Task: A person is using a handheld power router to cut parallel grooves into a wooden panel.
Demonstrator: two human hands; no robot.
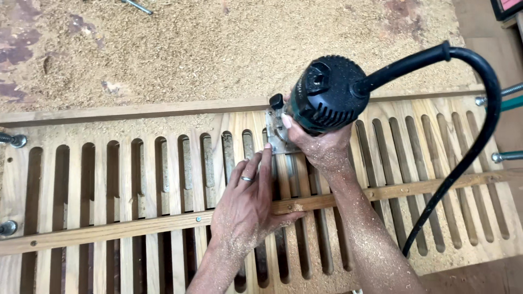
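Note:
My right hand (321,147) grips a black and green trim router (326,93) that stands upright on a slotted wooden panel (76,163). Its clear base plate (277,137) sits over the slots near the panel's middle. My left hand (248,204) lies flat on the panel with fingers spread, its fingertips touching the base plate and its palm over a thin wooden batten (109,230). A ring is on one finger. Both arms are dusted with sawdust. The router's black cord (479,125) loops off to the right and down.
Sawdust (218,49) covers the bench behind the panel. A wooden strip (136,110) runs along the panel's far edge. Metal clamp bolts (15,140) sit at the left, and threaded rods (504,156) at the right. A metal rod (136,6) lies at the top.

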